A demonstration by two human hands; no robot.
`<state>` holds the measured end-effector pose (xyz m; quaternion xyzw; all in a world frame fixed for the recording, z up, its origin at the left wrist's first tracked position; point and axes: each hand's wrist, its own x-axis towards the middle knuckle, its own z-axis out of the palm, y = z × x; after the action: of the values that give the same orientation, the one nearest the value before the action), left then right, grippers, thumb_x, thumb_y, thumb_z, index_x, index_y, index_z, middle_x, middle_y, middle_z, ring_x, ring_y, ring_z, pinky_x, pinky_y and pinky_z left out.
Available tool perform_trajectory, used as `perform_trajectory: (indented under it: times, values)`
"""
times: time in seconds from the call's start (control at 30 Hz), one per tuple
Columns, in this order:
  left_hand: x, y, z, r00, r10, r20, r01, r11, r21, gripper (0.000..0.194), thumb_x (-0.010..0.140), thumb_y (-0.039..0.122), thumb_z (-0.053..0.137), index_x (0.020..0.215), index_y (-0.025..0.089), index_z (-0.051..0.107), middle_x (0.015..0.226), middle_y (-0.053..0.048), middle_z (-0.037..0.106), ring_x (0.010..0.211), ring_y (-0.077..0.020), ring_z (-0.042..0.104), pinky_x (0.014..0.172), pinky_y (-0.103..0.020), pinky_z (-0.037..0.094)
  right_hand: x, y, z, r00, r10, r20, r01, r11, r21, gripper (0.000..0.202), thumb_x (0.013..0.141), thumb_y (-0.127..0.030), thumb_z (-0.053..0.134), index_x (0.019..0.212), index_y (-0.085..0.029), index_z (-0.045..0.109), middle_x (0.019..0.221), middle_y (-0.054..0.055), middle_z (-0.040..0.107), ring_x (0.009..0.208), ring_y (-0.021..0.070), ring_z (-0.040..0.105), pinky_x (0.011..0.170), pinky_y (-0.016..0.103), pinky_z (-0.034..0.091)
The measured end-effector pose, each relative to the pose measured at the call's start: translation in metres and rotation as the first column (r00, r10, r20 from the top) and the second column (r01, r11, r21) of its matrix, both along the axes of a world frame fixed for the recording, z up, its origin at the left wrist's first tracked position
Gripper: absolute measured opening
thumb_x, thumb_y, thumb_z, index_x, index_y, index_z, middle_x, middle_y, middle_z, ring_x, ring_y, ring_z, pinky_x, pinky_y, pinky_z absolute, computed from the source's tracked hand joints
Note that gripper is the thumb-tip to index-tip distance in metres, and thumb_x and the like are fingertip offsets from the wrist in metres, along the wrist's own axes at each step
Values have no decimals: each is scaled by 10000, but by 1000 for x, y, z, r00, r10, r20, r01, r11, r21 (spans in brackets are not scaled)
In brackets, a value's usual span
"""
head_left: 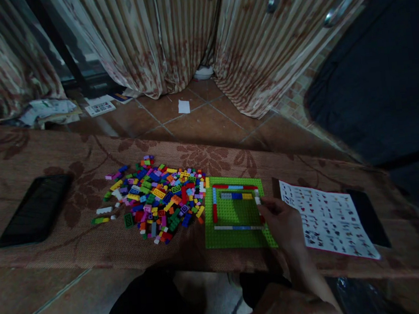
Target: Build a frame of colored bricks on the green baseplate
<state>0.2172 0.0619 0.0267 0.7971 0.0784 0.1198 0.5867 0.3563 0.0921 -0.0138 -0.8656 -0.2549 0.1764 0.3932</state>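
My right hand [284, 221] is at the right side of a green studded baseplate [236, 240], its fingers closed in a pinch on a small white toy brick [258, 201] in the right-hand row. Coloured bricks form a rectangular outline on the plate, with a red brick [215, 213] on its left side. Inside the outline, near the top, lies a short row with a blue brick [236, 196] and a yellow one. The fingers partly cover the right row. A bare arm crosses the bottom edge; my left hand [285, 305] is dim there, its fingers not distinguishable.
Left of the plate spreads a pile of loose coloured bricks [161, 197]. A black phone [35, 210] lies farther left on the patterned cloth [82, 160]. To the right, a printed sheet [328, 217] partly covers a dark flat object [369, 217]. Striped curtains [181, 35] hang beyond.
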Motion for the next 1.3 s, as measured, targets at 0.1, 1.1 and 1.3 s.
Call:
perform_trajectory:
  times: [0.1,1.1,1.3]
  values:
    - [4,3,-5,999,28,-20,-28,1000,8,124,789,280,605,697,198,596,684,-5,650,615,-138,576,580,-255,443,6,-6,5,872,39,-487,98,962,254,351,656,-371,765,948,-184,712,802,36,726,663,170,634,597,287,478]
    - [-4,11,0,929,353,-113,-362,800,-478,119,866,273,531,898,225,634,852,-21,671,659,-133,571,597,-265,441,0,-7,16,722,232,-652,17,936,351,327,675,-326,789,982,-226,732,791,-4,711,676,114,618,665,240,504]
    - [-19,11,-13,976,202,-85,-218,849,-481,155,819,395,597,839,266,681,816,-12,688,802,-138,622,707,-268,490,-9,5,-4,916,400,3,-397,909,129,229,857,-258,576,1044,-227,703,1034,38,692,957,188,628,884,352,469]
